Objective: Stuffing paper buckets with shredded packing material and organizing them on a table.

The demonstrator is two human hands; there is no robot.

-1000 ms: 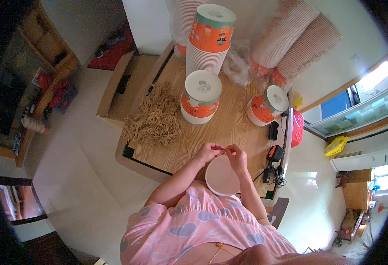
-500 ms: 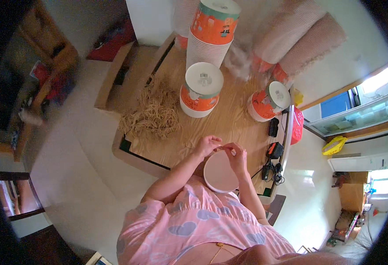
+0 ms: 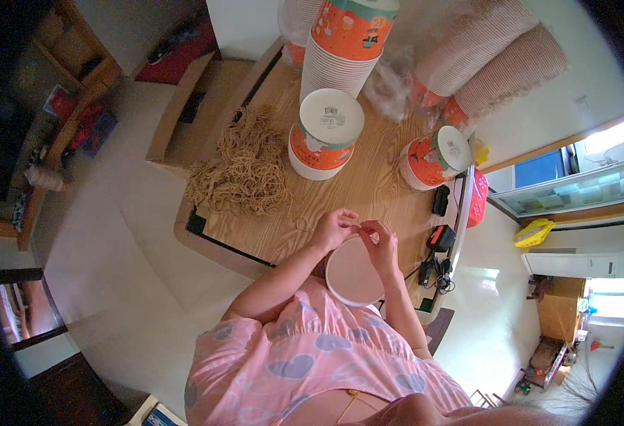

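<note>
A white paper tub (image 3: 353, 277) rests against my front at the table's near edge, its round white rim toward me. At its far rim my left hand (image 3: 335, 229) and my right hand (image 3: 380, 245) meet, fingertips pinched closed. What lies between the fingertips is too small to make out. Beyond my left hand spreads a tangled heap of brown paper twine (image 3: 241, 170). Past it, an upside-down orange and white paper tub stack (image 3: 324, 145) stands on the table.
A tall stack of nested tubs (image 3: 340, 64) stands at the back. Plastic-wrapped tub stacks (image 3: 478, 53) lean behind on the right. A smaller tub stack (image 3: 432, 160), a black and orange device (image 3: 441, 238), cables (image 3: 436, 273) and a red basket (image 3: 478, 199) line the right side.
The view has shifted slightly, so the tubs and twine sit a little differently in the picture. My hands stay together at the tub's rim, with small finger movement.
</note>
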